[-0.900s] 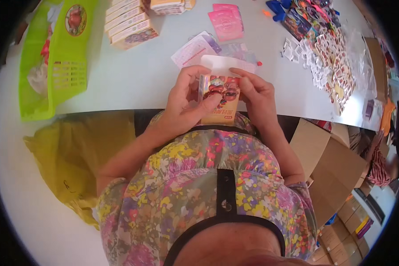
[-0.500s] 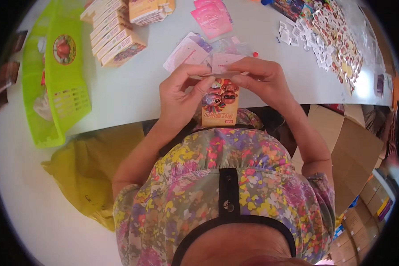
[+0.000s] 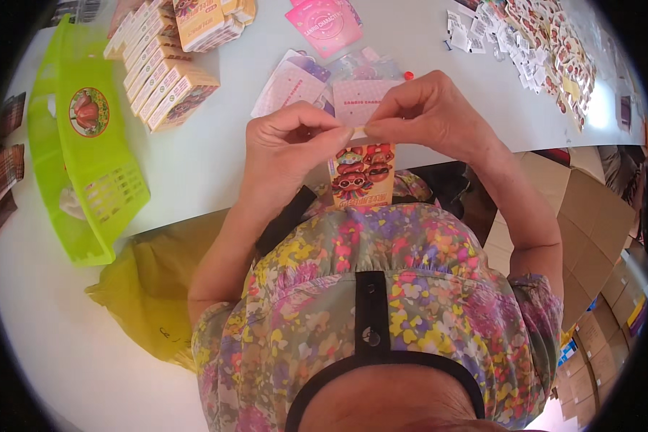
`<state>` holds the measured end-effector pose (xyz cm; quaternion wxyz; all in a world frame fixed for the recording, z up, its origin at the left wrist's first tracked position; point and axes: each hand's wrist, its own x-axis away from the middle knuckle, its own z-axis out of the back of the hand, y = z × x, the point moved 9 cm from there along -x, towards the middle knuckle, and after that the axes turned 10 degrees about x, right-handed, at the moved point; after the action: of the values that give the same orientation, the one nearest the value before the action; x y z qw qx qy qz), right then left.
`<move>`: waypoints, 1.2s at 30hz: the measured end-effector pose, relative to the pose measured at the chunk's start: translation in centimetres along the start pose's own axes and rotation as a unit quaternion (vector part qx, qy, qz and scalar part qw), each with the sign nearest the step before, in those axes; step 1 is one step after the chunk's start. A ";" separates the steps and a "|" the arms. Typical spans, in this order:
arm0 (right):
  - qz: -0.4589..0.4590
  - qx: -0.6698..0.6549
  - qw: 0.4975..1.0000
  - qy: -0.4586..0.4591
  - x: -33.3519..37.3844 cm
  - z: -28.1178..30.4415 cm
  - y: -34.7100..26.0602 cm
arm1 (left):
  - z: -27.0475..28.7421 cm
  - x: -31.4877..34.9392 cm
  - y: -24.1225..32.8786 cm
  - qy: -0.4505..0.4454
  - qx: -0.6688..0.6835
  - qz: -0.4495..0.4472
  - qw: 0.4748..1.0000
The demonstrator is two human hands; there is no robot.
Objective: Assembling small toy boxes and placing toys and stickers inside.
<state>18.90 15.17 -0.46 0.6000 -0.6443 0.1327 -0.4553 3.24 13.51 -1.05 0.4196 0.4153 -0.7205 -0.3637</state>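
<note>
A small orange carton with cartoon figures on its front lies at the near table edge, against my body. At its far end my left hand and my right hand meet. Thumb and fingers of each are pinched together on the carton's pale end flap; the fingertips partly hide it. Just beyond my hands lie pale pink cards on the left and another pink card stack beside them. A small red round piece sits near my right fingers.
Bright pink packets lie farther back. Several cartons stand in a row at the far left, near a green plastic basket. Small white sachets and stickers spread across the far right. An open cardboard box stands below the right edge.
My hands have drawn closer together, their fingertips now almost touching over the carton's far end. The whole view has shifted slightly; the carton stays in place before me.
</note>
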 end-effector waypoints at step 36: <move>0.211 0.535 0.786 0.226 -9.0 6.2 -6.5 | 3.9 0.9 2.5 0.134 -0.080 -0.208 0.966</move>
<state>16.14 27.27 2.31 0.8825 -0.0546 0.1326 -0.4480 -1.31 14.40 -0.09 0.4588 0.5662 -0.5241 -0.4407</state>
